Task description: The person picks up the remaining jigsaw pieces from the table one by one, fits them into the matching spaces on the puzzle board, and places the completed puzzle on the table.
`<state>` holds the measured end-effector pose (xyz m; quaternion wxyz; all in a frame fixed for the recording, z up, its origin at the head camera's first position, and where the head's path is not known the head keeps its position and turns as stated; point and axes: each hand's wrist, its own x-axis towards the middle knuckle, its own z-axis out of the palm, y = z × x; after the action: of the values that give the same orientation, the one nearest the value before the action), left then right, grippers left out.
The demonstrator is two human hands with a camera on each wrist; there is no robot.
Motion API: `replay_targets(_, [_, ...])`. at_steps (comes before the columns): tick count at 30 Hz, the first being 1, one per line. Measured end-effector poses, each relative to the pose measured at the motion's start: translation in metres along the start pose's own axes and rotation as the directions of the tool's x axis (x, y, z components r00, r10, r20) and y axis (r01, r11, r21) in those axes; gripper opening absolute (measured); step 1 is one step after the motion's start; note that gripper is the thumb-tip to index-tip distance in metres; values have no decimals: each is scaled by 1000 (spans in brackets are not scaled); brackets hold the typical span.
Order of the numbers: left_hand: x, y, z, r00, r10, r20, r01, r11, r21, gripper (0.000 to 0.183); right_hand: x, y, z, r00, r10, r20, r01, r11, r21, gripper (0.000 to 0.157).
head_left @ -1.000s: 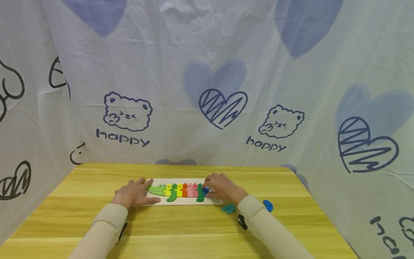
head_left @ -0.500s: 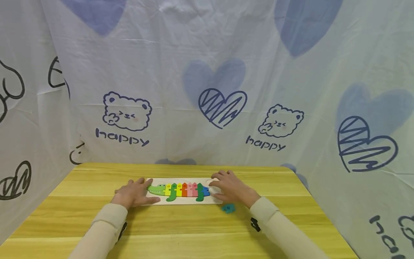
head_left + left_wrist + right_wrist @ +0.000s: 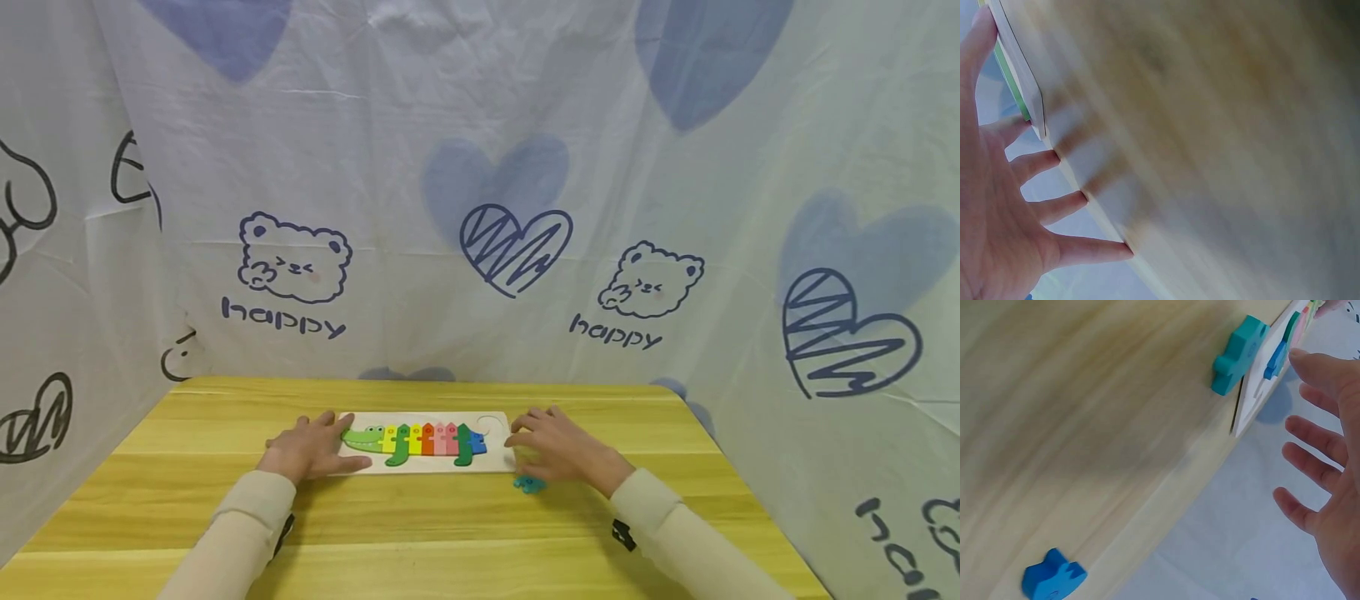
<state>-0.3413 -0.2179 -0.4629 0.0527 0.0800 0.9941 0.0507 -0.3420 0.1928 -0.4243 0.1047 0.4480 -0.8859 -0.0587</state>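
Note:
A white puzzle board (image 3: 435, 467) lies on the table, with a crocodile of coloured pieces set along it from the green head (image 3: 365, 438) to a blue piece (image 3: 477, 442). At the tail end, only a curved outline shows on the bare board. My left hand (image 3: 309, 448) is spread at the board's left end, thumb and index finger on it. Over the right end hovers my right hand (image 3: 558, 448), fingers apart and holding nothing. Just below it sits a teal puzzle piece (image 3: 529, 484), also plain in the right wrist view beside the board.
In the right wrist view a loose blue puzzle piece (image 3: 1054, 575) lies farther off on the wooden table (image 3: 405, 533); in the head view the right arm covers that area. A printed white cloth (image 3: 405, 250) hangs behind the table.
My right hand has let go of the blue piece, now set in the board after the second green leg, and moved right toward the teal piece. The left hand has stayed put.

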Motion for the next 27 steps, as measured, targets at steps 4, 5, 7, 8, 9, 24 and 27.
replay_targets(4, [0,0,0,1000,0,-1,0,1000,2,103,-8,-2,-1,999,-14,47,14,1000,-14,36])
replay_targets(5, [0,0,0,1000,0,-1,0,1000,4,103,-10,-2,-1,998,-18,61,19,1000,-16,37])
replay_targets(7, [0,0,0,1000,1,-1,-1,1000,5,103,-12,-3,-1,996,-18,90,18,1000,-1,36])
replay_targets(8, [0,0,0,1000,1,-1,-1,1000,5,103,-14,-4,-1,994,-17,104,16,1000,8,36])
replay_targets(9, [0,0,0,1000,0,0,0,1000,4,103,-15,-4,-1,993,-16,118,15,1000,15,35])
replay_targets(24, [-1,1,-1,1000,-4,8,4,1000,-2,104,-21,-1,9,980,-15,198,-19,986,164,32])
replay_targets(27, [-1,0,-1,1000,-2,6,2,1000,-1,104,-22,0,9,980,-16,200,-21,983,184,31])
